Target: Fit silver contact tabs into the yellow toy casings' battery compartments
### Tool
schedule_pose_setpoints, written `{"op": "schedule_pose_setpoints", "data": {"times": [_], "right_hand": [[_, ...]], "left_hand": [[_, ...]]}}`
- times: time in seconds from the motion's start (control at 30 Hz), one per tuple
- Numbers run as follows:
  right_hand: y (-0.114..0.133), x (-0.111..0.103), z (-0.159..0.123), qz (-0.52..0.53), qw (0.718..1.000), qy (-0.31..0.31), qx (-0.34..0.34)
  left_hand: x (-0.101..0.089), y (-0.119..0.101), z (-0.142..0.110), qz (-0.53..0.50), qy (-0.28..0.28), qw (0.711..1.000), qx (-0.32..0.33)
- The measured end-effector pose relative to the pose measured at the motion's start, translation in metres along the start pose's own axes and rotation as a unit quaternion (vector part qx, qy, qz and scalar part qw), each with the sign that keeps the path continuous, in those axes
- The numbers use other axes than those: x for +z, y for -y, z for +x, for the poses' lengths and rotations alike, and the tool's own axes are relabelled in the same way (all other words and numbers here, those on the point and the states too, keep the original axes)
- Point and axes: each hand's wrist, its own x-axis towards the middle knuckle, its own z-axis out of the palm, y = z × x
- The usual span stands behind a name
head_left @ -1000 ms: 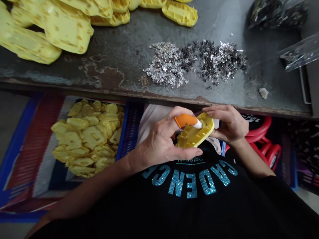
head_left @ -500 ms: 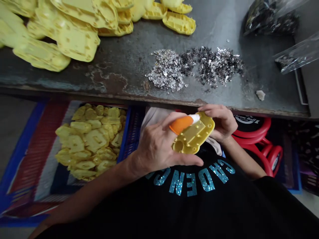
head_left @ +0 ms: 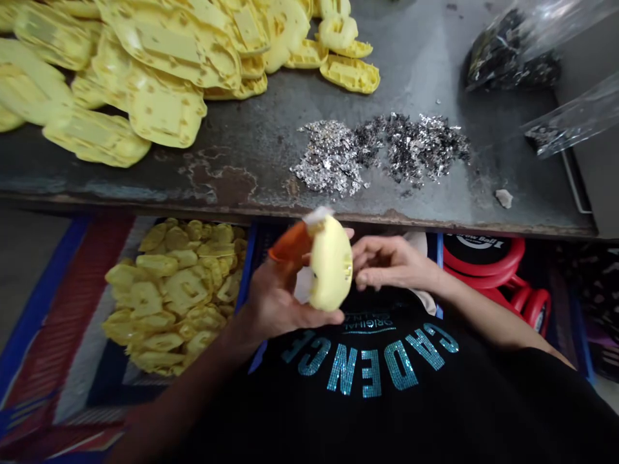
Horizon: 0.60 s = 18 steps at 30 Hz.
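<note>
My left hand [head_left: 278, 299] grips a pale yellow plastic shell [head_left: 331, 264], tilted up so that its smooth rounded outside and a slotted edge show. An orange finger cover with a white tip [head_left: 293, 243] sits on a finger of this hand, behind the shell and blurred. Close to the shell's right edge is my right hand [head_left: 389, 261], its fingers bent inward and the thumb below them. Whether a small part is between those fingertips is too unclear to see. Both hands are below the front edge of the metal bench [head_left: 271, 187].
Small shiny metal pieces [head_left: 333, 158] lie heaped on the bench, with more yellow shells [head_left: 167, 106] piled at left. Plastic bags of dark metal pieces [head_left: 507, 58] stand at right. Below are a crate of yellow parts [head_left: 171, 290] and red rings [head_left: 483, 267].
The shell has turned from showing its ribbed inside to showing its smooth outside, and has moved left with my left hand. My right hand has come off the shell's far end and moved left and down.
</note>
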Motion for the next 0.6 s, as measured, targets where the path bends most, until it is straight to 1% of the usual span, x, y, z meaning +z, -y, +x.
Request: {"op": "schedule_pose_setpoints", "data": {"times": [0.03, 0.07, 0.1, 0.13, 0.17, 0.2, 0.23, 0.27, 0.37, 0.43, 0.47, 0.5, 0.53, 0.57, 0.6], "right_hand": [[0.008, -0.014, 0.003, -0.134, 0.988, -0.057, -0.050], [0.016, -0.030, 0.008, -0.274, 0.947, -0.136, -0.097], [0.021, -0.045, 0.014, -0.390, 0.891, -0.198, -0.121], [0.025, -0.058, 0.022, -0.476, 0.840, -0.229, -0.125], [0.028, -0.069, 0.030, -0.538, 0.801, -0.236, -0.117], [0.029, -0.076, 0.038, -0.580, 0.775, -0.230, -0.102], [0.028, -0.080, 0.046, -0.607, 0.759, -0.218, -0.088], [0.028, -0.082, 0.053, -0.627, 0.746, -0.209, -0.078], [0.028, -0.076, 0.067, -0.672, 0.709, -0.204, -0.060], [0.031, -0.071, 0.071, -0.694, 0.689, -0.203, -0.050], [0.033, -0.070, 0.071, -0.698, 0.684, -0.204, -0.044], [0.036, -0.070, 0.070, -0.695, 0.687, -0.208, -0.042], [0.039, -0.069, 0.068, -0.679, 0.701, -0.215, -0.044], [0.042, -0.068, 0.065, -0.646, 0.729, -0.222, -0.054], [0.045, -0.065, 0.060, -0.593, 0.770, -0.226, -0.071]], "left_hand": [[0.000, 0.003, 0.001, -0.037, -0.025, 0.999, -0.002], [0.001, 0.005, 0.003, -0.069, -0.044, 0.997, -0.004], [0.001, 0.005, 0.005, -0.095, -0.066, 0.993, -0.017], [0.002, 0.005, 0.007, -0.119, -0.085, 0.988, -0.047], [0.002, 0.005, 0.010, -0.144, -0.101, 0.981, -0.083], [0.003, 0.003, 0.012, -0.171, -0.113, 0.972, -0.114], [0.004, 0.002, 0.013, -0.199, -0.123, 0.963, -0.136], [0.005, 0.001, 0.014, -0.224, -0.133, 0.954, -0.147], [0.010, -0.004, 0.016, -0.282, -0.101, 0.943, -0.143], [0.015, -0.009, 0.017, -0.306, -0.099, 0.931, -0.173], [0.018, -0.013, 0.018, -0.318, -0.109, 0.922, -0.195], [0.022, -0.017, 0.019, -0.330, -0.124, 0.910, -0.220], [0.025, -0.020, 0.020, -0.345, -0.140, 0.896, -0.243], [0.029, -0.023, 0.021, -0.363, -0.145, 0.884, -0.257], [0.032, -0.025, 0.023, -0.382, -0.138, 0.875, -0.263]]}}
